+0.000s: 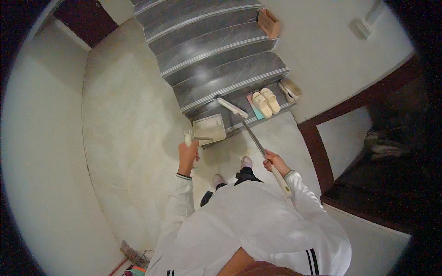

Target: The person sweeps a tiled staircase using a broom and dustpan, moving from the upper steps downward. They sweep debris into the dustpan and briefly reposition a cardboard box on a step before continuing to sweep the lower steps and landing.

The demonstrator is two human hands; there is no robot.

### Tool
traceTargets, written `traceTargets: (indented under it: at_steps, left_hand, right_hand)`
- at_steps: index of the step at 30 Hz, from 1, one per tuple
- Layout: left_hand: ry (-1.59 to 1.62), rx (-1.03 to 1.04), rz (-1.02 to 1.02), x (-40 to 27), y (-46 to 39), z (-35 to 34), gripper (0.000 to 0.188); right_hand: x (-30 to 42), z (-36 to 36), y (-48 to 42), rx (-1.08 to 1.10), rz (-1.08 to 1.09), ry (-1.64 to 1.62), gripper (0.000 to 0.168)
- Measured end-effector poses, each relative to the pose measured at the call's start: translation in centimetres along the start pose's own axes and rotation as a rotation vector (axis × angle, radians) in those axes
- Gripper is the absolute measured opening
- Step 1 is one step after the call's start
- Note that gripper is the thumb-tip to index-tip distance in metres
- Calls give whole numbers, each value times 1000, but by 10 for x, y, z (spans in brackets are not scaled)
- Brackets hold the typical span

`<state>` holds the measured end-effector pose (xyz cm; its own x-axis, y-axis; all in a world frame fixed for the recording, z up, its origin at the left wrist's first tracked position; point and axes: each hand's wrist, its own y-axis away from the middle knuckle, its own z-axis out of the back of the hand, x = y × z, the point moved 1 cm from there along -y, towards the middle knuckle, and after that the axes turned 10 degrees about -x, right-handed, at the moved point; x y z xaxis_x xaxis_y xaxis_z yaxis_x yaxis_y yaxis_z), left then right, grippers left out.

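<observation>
My left hand (188, 155) is closed around the pale handle of a long-handled dustpan (210, 126), whose cream pan rests at the left end of the lowest grey stair. In my right hand (276, 163) is the metal pole of a broom (255, 138), its light grip running back along my forearm. The broom's pale head (232, 107) lies slanted on the same stair, between the dustpan and a pair of cream slippers (266, 102). The bristles are mostly hidden.
Beside the slippers are more shoes (289, 90) against the wall. A brown paper bag (268, 23) stands higher on the grey stairs (221, 53). A dark door frame (316, 155) is at right. A fluffy grey item (130, 252) lies at lower left.
</observation>
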<state>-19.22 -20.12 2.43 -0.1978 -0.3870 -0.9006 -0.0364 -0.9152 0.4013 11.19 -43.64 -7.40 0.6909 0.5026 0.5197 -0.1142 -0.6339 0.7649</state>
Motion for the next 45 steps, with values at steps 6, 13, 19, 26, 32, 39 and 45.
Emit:
traceTargets:
  at_steps: [6, 13, 19, 26, 32, 39, 45]
  left_hand:
    - [-7, 4, 13, 63, -29, 14, 22]
    - [-92, -24, 19, 87, -43, 25, 22]
    - [-101, -109, 56, 117, -53, 43, 22]
    - [-15, -213, 108, 128, -47, 50, 20]
    - [-152, -151, 66, 109, -42, 49, 22]
    - [-92, -210, 149, 131, -45, 60, 22]
    - [-129, -214, 144, 147, -39, 75, 22]
  right_hand:
    - [-66, 6, -157, -101, -101, -109, 9]
    - [-107, 17, -180, -102, -128, -112, 19]
    - [-89, 24, -189, -222, -21, -149, 53]
    - [-104, 43, -259, -221, 477, 455, 10]
    - [-124, 63, -270, 33, 299, 246, 16]
    - [-64, 42, -188, -263, 8, -114, 18]
    - [-52, 20, -318, -120, 1200, 1073, 11]
